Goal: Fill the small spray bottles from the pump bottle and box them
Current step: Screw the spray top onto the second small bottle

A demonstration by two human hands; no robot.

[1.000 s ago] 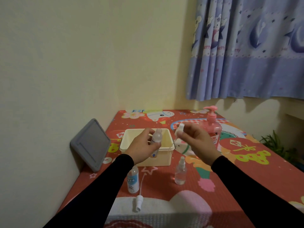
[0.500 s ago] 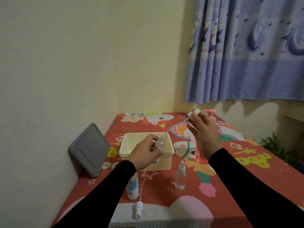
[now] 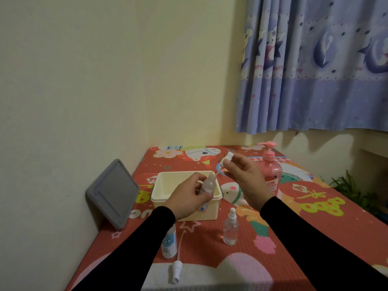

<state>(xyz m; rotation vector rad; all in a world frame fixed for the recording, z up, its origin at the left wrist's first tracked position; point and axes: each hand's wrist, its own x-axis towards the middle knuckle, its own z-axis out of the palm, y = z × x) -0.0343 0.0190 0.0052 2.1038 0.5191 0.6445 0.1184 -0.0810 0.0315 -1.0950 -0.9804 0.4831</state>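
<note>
We hold a small clear plastic spray bottle (image 3: 206, 186) in our left hand (image 3: 189, 199), fingers and thumb curled round its body, above the near right corner of the cream plastic box (image 3: 165, 191). Its long axis leans: the open neck points up toward one o'clock, the base down toward seven. Our right hand (image 3: 244, 179) pinches the bottle's white spray head (image 3: 228, 156) between fingertips at one o'clock from the neck; the thin dip tube runs down from the head toward the neck, so the head appears to be off the bottle. Whether it is coming out or going in, we cannot tell.

As for progress, we judge the task to be at an early or middle stage. The cream box seems to hold nothing as far as its visible inside shows. A second small clear spray bottle (image 3: 230, 227) stands upright and capped at five o'clock from the box, with what looks like some clear liquid inside. A third small bottle with a blue and white label (image 3: 169, 244) stands at seven o'clock, partly hidden by our left sleeve, and a loose white spray head with its tube (image 3: 176, 268) lies on the mat just beside it, so that one is probably open. The pink pump bottle (image 3: 270, 175) stands upright at three o'clock from the box, behind our right hand. Filling, capping and boxing are all left.

A grey tablet-like panel (image 3: 113, 192) leans against the wall at nine o'clock.
</note>
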